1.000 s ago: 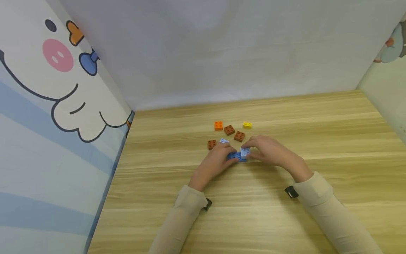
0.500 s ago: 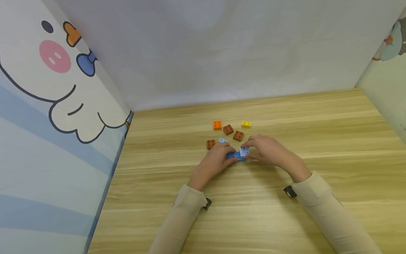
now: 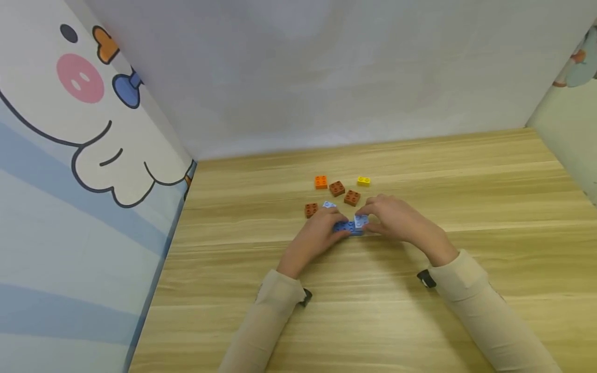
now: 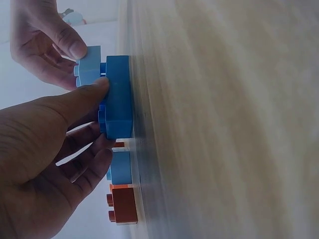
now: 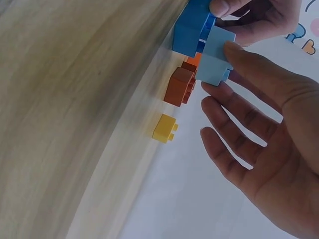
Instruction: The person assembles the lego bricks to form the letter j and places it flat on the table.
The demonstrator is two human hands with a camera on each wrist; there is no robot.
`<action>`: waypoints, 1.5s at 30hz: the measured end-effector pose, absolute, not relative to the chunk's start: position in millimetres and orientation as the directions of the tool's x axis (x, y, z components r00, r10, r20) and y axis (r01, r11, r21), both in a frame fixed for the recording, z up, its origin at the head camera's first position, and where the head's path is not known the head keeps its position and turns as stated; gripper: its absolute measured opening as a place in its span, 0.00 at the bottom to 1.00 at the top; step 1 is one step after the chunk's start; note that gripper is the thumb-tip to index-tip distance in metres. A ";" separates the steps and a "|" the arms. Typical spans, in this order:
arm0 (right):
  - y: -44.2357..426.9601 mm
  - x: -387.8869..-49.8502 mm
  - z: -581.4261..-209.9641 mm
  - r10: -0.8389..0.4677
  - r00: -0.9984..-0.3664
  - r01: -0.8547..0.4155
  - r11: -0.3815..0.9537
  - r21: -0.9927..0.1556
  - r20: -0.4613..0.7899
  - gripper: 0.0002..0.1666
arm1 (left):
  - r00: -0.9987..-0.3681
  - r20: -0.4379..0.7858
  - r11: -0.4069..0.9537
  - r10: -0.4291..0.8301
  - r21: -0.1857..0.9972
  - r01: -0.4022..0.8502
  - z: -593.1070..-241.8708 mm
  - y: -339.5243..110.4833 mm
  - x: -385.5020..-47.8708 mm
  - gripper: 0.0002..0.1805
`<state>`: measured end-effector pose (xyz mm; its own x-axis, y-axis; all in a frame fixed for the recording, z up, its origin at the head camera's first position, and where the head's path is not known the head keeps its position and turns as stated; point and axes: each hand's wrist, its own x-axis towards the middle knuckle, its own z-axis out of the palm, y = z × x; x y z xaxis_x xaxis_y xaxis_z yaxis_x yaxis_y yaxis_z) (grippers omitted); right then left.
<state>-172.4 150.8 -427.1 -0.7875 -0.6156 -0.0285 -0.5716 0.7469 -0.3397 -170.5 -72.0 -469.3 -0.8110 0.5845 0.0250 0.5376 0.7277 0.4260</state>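
Note:
On the wooden table lies a long blue toy brick, studs up. My left hand grips it near its left part, thumb on the near side. A light blue brick is pinched between the thumb and a finger of my right hand. It sits over the blue brick's right end. In the right wrist view, blue studs show in a narrow gap under this light blue brick; whether they touch it I cannot tell. The right hand's other fingers spread loosely.
Behind my left hand is another light blue brick, with a brown brick to its left. Farther back lie an orange brick, two brown bricks and a small yellow brick. A white wall stands behind the table.
The head view shifts slightly. Both hands keep their holds on the bricks, with no clear movement of either brick.

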 end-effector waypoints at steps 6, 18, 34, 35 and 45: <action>153.2 -172.5 -425.0 -0.625 -0.780 -0.584 0.739 -0.337 -0.018 0.20 | -0.811 0.021 0.727 0.584 0.430 0.535 -466.2 -70.9 -171.4 0.19; 153.0 -176.3 -428.3 -0.636 -0.771 -0.591 0.727 -0.349 -0.019 0.18 | -0.814 0.033 0.725 0.580 0.435 0.534 -466.7 -69.7 -173.4 0.18; 150.9 -174.1 -432.0 -0.591 -0.806 -0.541 0.754 -0.373 -0.025 0.20 | -0.818 0.025 0.731 0.575 0.433 0.527 -468.0 -68.2 -172.6 0.19; 151.1 -173.7 -432.2 -0.588 -0.809 -0.538 0.755 -0.375 -0.025 0.20 | -0.818 0.026 0.731 0.575 0.433 0.528 -468.0 -68.0 -172.9 0.19; 149.7 -172.5 -434.7 -0.580 -0.814 -0.528 0.758 -0.382 -0.026 0.20 | -0.819 0.093 0.704 0.566 0.462 0.539 -468.5 -77.6 -177.8 0.20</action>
<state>-172.5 149.7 -434.7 -0.8141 -0.5801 -0.0263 -0.5281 0.7584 -0.3821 -177.8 -77.6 -468.5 -0.8191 0.5661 0.0935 0.5393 0.7041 0.4620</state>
